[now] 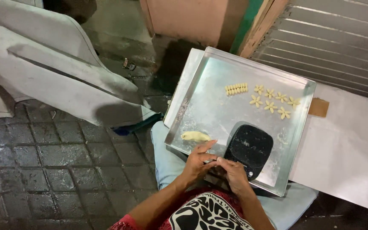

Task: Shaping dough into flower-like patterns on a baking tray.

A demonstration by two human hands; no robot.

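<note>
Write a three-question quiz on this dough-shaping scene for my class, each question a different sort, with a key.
1. True or false: the black kitchen scale sits inside the metal tray.
2. How many flower-shaped dough pieces lie on the tray?
A) three B) seven C) twelve
3. Fill in: the lump of dough lies on the tray just above the ____ hand.

Key
1. True.
2. B, seven, to the right of the row of small dough pellets.
3. Left; the left hand and right hand meet fingertip to fingertip over the tray's near edge.
</note>
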